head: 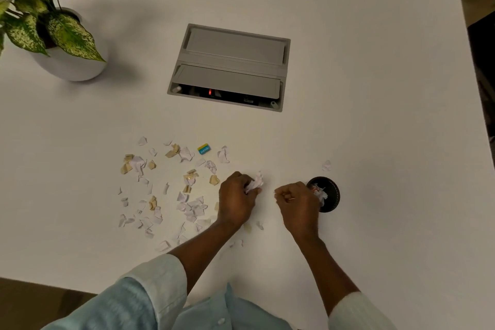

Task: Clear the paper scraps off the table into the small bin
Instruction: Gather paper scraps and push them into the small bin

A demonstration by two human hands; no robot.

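Several white and tan paper scraps point(171, 190) lie scattered over the white table point(375, 88), left of centre. My left hand point(235, 201) is closed around a bunch of white scraps point(255, 182) that stick out past its fingers. My right hand point(297, 203) is pinched shut on a small thin scrap, just left of the small black round bin point(333, 195). White paper shows inside the bin. One lone scrap point(326, 165) lies beyond the bin. A few scraps point(249, 226) sit between my forearms.
A blue and yellow eraser point(204, 149) lies among the far scraps. A grey cable box point(230, 67) is set into the table centre. A potted plant point(53, 35) stands at the far left. The table's right edge point(476, 115) is near the bin.
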